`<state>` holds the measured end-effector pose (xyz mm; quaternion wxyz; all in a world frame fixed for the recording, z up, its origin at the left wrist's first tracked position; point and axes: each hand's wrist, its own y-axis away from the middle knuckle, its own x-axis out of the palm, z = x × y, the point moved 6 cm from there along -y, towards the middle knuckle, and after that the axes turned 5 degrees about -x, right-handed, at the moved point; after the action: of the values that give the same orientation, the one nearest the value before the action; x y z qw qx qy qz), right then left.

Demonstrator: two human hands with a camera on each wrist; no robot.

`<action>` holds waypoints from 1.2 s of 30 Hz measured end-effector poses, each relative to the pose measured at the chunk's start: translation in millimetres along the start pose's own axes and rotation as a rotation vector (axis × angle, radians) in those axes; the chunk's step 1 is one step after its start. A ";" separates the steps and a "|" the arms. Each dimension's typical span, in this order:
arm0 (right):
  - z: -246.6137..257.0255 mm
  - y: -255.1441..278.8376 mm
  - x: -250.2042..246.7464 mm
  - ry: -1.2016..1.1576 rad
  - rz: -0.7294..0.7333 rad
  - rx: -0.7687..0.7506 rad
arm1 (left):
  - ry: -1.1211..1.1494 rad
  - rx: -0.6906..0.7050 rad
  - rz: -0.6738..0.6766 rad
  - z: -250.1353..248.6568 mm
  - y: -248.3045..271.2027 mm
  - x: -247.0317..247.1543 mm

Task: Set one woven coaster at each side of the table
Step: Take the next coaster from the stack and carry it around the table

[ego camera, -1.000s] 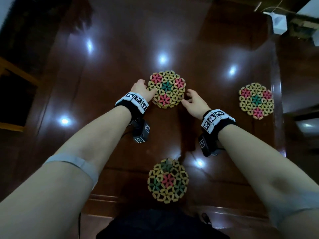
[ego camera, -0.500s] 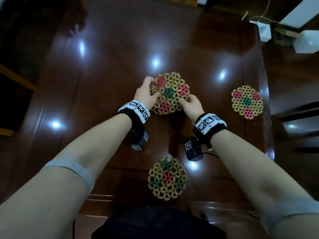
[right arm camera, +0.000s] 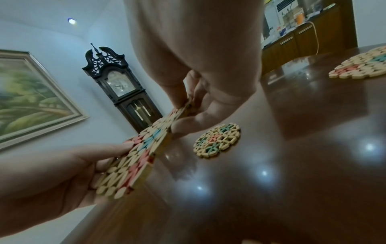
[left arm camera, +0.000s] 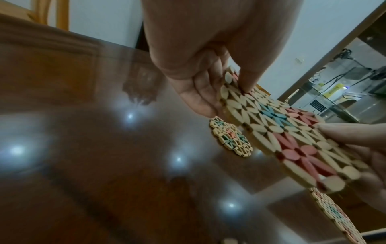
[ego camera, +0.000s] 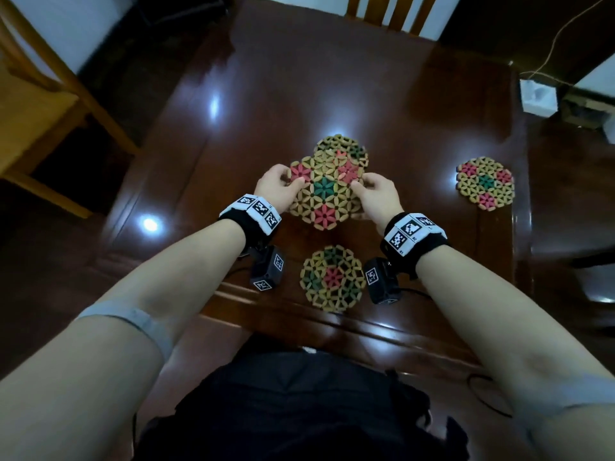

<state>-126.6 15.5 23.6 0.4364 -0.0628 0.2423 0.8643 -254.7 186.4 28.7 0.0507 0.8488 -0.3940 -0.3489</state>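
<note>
Both hands hold one woven coaster [ego camera: 324,191] lifted clear of the dark glossy worktop [ego camera: 416,134]; the wrist views show a gap and a shadow below it. The coaster is tilted, not flat.

Left hand [ego camera: 276,184]: gripping the coaster's left edge, thumb on the top face, fingers curled under (left wrist view, fingers [left arm camera: 200,92] below the rim).

Right hand [ego camera: 377,194]: gripping the right edge, thumb on top, fingers curled beneath (right wrist view, fingertips [right arm camera: 188,125] under the rim).

Held coaster pattern: tan petal-shaped pieces, teal flower at centre, red flowers around it.

A second coaster [ego camera: 346,149] lies flat on the worktop just beyond the held one, partly hidden by it in the head view. It has a red centre and green flowers, and is seen in full from the right wrist [right arm camera: 217,140] and the left wrist [left arm camera: 230,136].

A third coaster [ego camera: 332,277] lies flat near the worktop's near edge, between the two forearms, with a red centre.

A fourth coaster [ego camera: 485,183] lies flat near the worktop's right edge, well apart from the hands, with a teal centre.

Surroundings: a wooden chair [ego camera: 386,11] at the far side of the worktop and another chair [ego camera: 43,104] at the left side. A longcase clock [right arm camera: 119,85] and a framed painting [right arm camera: 31,95] stand against the wall in the right wrist view. A small white box [ego camera: 537,94] sits off the worktop's far right corner. Both wrists carry black bands with printed marker tags.
</note>
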 end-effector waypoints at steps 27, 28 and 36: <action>76.1 62.3 357.2 -0.122 0.059 0.116 | 0.036 0.013 0.045 227.5 -41.4 -307.1; 79.2 64.0 379.9 -0.124 0.063 0.127 | 0.038 0.013 0.037 238.7 -43.3 -326.0; 124.3 45.0 472.5 -0.114 0.052 0.066 | 0.127 -0.091 0.026 288.2 -72.4 -406.2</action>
<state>-438.1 393.8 -2.4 0.4288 0.0071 0.2470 0.8689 -572.3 576.4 10.4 0.1185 0.8608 -0.3848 -0.3113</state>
